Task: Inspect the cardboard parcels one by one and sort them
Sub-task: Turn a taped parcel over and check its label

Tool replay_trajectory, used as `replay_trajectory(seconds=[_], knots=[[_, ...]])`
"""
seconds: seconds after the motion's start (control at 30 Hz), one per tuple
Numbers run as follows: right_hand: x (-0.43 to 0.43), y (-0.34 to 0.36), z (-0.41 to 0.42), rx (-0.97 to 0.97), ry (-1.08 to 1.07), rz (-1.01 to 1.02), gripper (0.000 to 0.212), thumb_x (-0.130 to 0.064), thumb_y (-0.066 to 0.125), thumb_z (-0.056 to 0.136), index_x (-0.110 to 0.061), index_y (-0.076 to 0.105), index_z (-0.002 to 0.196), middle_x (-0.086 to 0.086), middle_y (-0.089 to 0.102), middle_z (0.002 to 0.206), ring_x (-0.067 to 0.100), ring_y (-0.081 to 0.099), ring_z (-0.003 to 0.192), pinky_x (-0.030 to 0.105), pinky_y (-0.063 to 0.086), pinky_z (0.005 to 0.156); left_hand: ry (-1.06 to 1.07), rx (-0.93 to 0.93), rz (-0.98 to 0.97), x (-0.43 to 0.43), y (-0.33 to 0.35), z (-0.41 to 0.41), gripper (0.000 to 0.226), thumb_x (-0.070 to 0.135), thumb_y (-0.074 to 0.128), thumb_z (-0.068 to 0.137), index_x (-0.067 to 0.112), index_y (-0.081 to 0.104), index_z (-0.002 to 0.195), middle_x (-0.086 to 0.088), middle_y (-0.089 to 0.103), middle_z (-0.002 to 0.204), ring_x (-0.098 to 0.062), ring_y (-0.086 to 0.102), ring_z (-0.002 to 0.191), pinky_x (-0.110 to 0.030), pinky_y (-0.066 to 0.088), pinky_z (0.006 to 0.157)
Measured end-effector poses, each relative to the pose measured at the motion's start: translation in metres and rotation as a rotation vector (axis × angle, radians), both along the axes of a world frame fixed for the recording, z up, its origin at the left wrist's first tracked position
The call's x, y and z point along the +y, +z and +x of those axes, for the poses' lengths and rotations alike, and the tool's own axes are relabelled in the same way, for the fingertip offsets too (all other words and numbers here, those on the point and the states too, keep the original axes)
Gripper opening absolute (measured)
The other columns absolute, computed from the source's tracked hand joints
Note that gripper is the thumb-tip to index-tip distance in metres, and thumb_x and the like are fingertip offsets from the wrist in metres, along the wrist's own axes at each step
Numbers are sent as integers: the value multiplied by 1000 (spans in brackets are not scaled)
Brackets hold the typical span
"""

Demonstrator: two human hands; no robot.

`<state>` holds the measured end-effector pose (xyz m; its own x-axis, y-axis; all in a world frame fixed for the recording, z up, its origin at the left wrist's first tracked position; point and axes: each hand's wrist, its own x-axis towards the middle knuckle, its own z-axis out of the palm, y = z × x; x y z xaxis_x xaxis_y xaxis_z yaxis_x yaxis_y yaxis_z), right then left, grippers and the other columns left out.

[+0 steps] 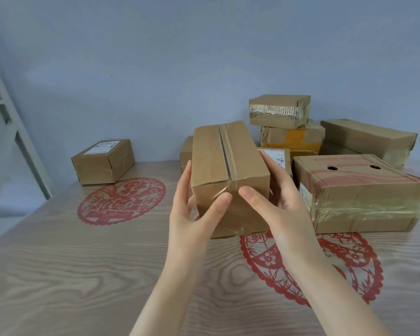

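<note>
While both hands clasp it, the taped parcel point(228, 175) sits dead centre of the frame, tilted toward the camera: the left hand point(192, 214) grasps its left side, the right hand point(277, 204) its right, thumbs pressed on the near face. A lone labelled parcel point(102, 162) lies mid-left on the table point(83, 275); stacked parcels point(359, 192) crowd the right.

A pale wood-grain table point(58, 275) carries two red paper cuts point(121, 202), a labelled box point(102, 163) alone at far left, and a big red-printed box point(361, 197) fronting more boxes point(291, 139) at right.
</note>
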<state>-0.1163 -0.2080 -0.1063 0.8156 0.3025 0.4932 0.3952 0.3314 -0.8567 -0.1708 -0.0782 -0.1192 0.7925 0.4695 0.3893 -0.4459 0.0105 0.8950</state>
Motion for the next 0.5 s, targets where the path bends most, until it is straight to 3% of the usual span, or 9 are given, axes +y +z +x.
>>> replay_trajectory(seconds=[0.1, 0.23, 0.4, 0.5], knots=[[1, 0, -1, -21, 3, -24, 69, -29, 72, 70, -42, 49, 134, -24, 67, 119, -5, 63, 109, 13, 53, 81, 20, -9, 11, -1, -1, 0, 88, 26, 76, 65, 32, 44, 147, 16, 71, 121, -1, 66, 113, -15, 55, 78], [3, 0, -2, -60, 3, -57, 76, -29, 71, 70, -43, 43, 140, -20, 64, 126, -7, 61, 112, 11, 51, 82, 68, 5, 20, 2, 0, -1, 81, 26, 88, 72, 26, 51, 143, 9, 72, 120, -5, 67, 112, -17, 56, 78], [1, 1, -3, -43, 13, -12, 75, -33, 71, 71, -50, 42, 139, -20, 63, 130, -1, 61, 117, 18, 55, 86, 43, -8, 37, -3, 1, -3, 72, 23, 81, 70, 18, 55, 137, 12, 75, 107, 0, 70, 98, -13, 54, 71], [2, 2, -7, -86, 32, -47, 78, -27, 70, 75, -45, 39, 143, -22, 62, 130, -3, 60, 117, 17, 53, 87, 67, -5, -11, 2, -1, -2, 73, 32, 89, 69, 20, 57, 134, 3, 74, 112, -12, 72, 103, -25, 59, 77]])
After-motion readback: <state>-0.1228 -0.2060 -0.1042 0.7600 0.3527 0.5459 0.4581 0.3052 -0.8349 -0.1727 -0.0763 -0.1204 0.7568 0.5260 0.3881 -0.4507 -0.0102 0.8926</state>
